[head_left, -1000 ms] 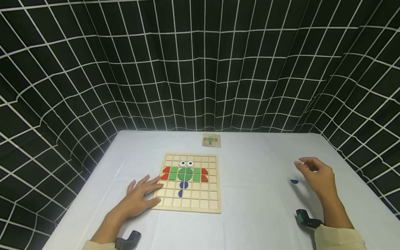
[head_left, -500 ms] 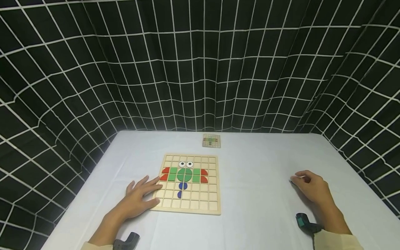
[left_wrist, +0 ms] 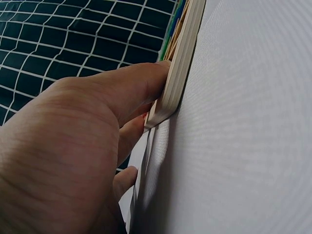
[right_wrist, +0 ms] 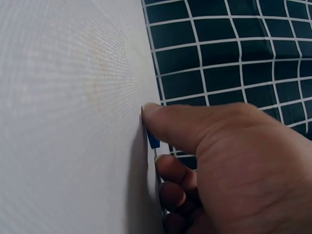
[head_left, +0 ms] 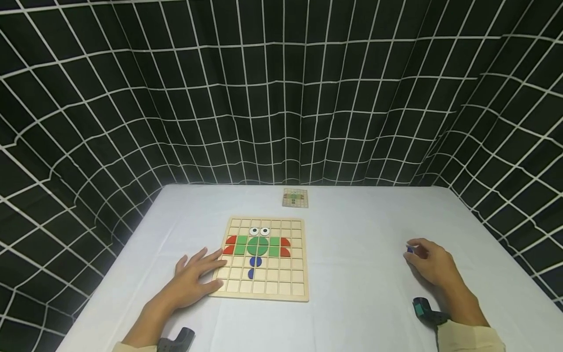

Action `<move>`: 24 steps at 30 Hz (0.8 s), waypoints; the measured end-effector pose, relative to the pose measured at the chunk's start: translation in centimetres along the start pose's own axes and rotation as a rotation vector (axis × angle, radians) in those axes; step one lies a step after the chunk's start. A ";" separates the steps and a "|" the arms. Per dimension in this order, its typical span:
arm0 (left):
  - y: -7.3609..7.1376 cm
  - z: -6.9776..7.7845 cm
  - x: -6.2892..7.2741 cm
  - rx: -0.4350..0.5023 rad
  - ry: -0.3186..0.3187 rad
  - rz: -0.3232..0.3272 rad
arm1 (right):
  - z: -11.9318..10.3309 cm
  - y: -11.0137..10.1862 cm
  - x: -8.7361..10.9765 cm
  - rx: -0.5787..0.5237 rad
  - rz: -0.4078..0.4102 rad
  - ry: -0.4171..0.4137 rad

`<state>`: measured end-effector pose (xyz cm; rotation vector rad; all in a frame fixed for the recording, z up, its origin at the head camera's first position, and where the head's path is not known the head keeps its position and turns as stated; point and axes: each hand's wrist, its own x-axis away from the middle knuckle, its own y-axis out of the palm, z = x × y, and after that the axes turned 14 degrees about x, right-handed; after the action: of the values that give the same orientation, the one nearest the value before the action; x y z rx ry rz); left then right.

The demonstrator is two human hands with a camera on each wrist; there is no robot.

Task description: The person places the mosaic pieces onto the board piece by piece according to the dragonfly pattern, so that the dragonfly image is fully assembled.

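Observation:
A wooden grid board (head_left: 281, 288) lies on the white table, left of centre. Its squares hold a pair of eye discs (head_left: 259, 231), a green circle (head_left: 257, 246) flanked by green squares, red quarter-round pieces at both sides, a blue circle (head_left: 255, 262) and one blue half-round piece (head_left: 251, 274). My left hand (head_left: 193, 278) rests at the board's left edge, fingers spread, thumb and fingertips on the rim. At the right of the table my right hand (head_left: 433, 261) pinches a small blue piece (right_wrist: 154, 140) between thumb and fingers, close over the cloth.
A small pattern card (head_left: 295, 198) with a similar figure lies behind the board. Black curtains (head_left: 281, 98) with a white grid surround the table's back and sides. Dark wrist devices (head_left: 428, 313) sit at both wrists.
My right hand has come down to the blue half-round piece on the table and taken it between thumb and fingers. The left hand keeps its place on the board.

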<state>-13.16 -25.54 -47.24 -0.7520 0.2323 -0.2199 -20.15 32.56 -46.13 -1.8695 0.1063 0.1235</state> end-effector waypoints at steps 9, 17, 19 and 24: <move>-0.2 0.0 0.1 -0.010 0.001 0.006 | -0.4 0.1 -0.2 0.010 -0.043 0.059; 0.0 -0.4 0.0 -0.001 -0.007 0.004 | -0.8 -0.6 -0.1 -0.025 0.083 0.078; 0.1 -0.4 -0.1 -0.001 -0.008 0.002 | -1.4 -1.0 -0.1 -0.034 0.130 0.058; 0.1 -0.4 -0.1 -0.001 -0.008 0.006 | -3.5 -2.3 0.1 -0.087 0.235 -0.012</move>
<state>-13.33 -25.66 -47.60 -0.7533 0.2268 -0.2106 -19.66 29.89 -42.93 -1.9382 0.3172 0.3052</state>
